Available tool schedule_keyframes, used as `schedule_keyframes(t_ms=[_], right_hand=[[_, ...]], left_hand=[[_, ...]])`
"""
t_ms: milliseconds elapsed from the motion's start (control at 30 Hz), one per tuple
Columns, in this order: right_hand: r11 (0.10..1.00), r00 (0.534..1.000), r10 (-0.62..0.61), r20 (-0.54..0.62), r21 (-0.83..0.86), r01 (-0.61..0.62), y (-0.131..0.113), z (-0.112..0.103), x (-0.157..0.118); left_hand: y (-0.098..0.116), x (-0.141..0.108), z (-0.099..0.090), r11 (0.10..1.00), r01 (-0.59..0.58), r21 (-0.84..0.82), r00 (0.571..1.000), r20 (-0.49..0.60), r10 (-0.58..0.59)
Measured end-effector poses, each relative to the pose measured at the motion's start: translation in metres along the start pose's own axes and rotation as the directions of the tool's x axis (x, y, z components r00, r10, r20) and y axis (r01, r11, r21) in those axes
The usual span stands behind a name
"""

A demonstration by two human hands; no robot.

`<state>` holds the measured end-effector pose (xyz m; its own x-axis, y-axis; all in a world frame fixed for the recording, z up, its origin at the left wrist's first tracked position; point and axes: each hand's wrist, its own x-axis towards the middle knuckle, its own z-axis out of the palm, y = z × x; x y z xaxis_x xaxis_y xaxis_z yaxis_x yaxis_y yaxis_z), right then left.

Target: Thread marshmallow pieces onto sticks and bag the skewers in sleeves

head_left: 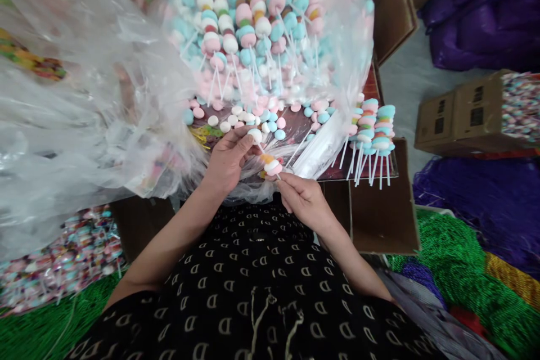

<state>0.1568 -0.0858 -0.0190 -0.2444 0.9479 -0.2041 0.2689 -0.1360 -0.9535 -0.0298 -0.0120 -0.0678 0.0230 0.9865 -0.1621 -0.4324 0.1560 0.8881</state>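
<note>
My left hand (231,158) pinches a white candy (255,135) between thumb and fingers, just above the tip of a thin white stick. Lower on that stick sit an orange piece (266,158) and a white and pink candy (273,167). The stick's lower end is in the closed fingers of my right hand (300,196). Beyond both hands, loose pink, white and blue candies (232,120) lie on the dark red table. A large clear bag (270,34) behind them holds many candies, with finished candy sticks lying on top.
Several candy sticks (369,124) lie at the table's right edge. Crumpled clear plastic (101,79) covers the left side. Open cardboard (379,214) stands below the table at right. A carton (468,115), purple bags (485,17) and green strands (472,270) are farther right.
</note>
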Motion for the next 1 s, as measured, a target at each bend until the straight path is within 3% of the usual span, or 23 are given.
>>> schedule_keyframes(t_ms=[167,300,400,533,633,833,1000], right_hand=[[1.0,1.0,0.023,-0.007,0.005,-0.023,0.001,0.001,-0.002],[0.993,0.995,0.099,-0.015,0.059,-0.098,-0.001,0.003,-0.003],[0.977,0.984,0.176,0.009,0.121,-0.175,-0.005,0.005,-0.004],[0.962,0.976,0.216,0.035,0.162,-0.219,-0.01,0.007,-0.005],[0.953,0.974,0.223,0.043,0.201,-0.227,-0.012,0.01,-0.005],[0.934,0.976,0.218,0.013,0.288,-0.212,-0.01,0.018,-0.004],[0.94,0.983,0.181,-0.011,0.297,-0.17,-0.008,0.026,-0.001]], left_hand=[[0.0,-0.001,0.001,0.999,-0.018,0.05,1.0,0.008,0.017],[-0.001,-0.006,0.0,0.968,-0.136,0.21,0.988,-0.046,0.149],[-0.001,-0.011,-0.003,0.874,-0.266,0.406,0.952,-0.033,0.304],[0.001,-0.014,-0.008,0.691,-0.415,0.592,0.883,0.08,0.462],[0.002,-0.015,-0.009,0.641,-0.428,0.638,0.876,0.117,0.468],[0.002,-0.018,-0.009,0.672,-0.383,0.634,0.907,0.121,0.402],[-0.001,-0.02,-0.009,0.659,-0.413,0.628,0.886,0.113,0.449]])
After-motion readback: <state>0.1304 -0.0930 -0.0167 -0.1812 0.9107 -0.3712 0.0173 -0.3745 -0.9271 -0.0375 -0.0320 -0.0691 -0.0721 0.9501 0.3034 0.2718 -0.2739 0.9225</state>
